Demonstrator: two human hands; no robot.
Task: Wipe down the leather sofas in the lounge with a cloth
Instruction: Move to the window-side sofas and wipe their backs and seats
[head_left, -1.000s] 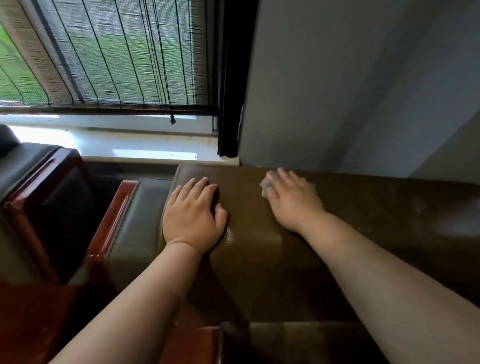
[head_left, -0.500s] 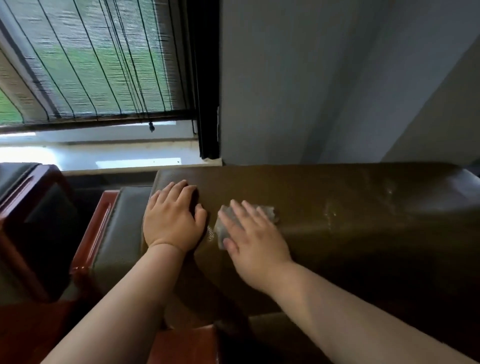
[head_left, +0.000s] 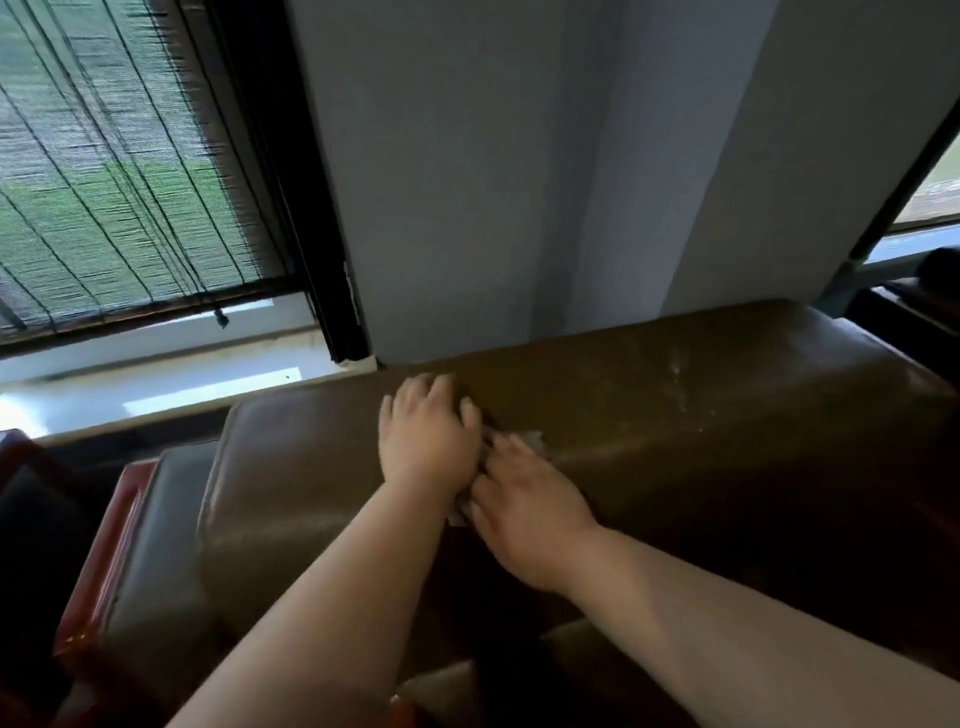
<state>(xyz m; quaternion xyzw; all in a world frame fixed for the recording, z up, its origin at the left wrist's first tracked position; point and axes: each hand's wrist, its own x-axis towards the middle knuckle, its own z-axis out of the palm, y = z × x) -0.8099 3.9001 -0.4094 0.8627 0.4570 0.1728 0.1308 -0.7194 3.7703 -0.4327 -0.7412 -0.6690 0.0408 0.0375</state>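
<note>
Item: brown sofa (head_left: 675, 415), top edge of the backrest. We press the cloth (head_left: 532, 440) flat under our right hand (head_left: 524, 499), fingers straight; left hand (head_left: 426, 441) rests flat, touching it. Unwiped leather runs rightward along the backrest, on the right hand's side.

Grey cloth (head_left: 532, 440) flat on brown sofa (head_left: 675, 415)

grey wall (head_left: 493, 182) behind, woven blind (head_left: 114, 171) over left window, bright sill (head_left: 156, 384), red wooden frame (head_left: 111, 545) at left.
</note>
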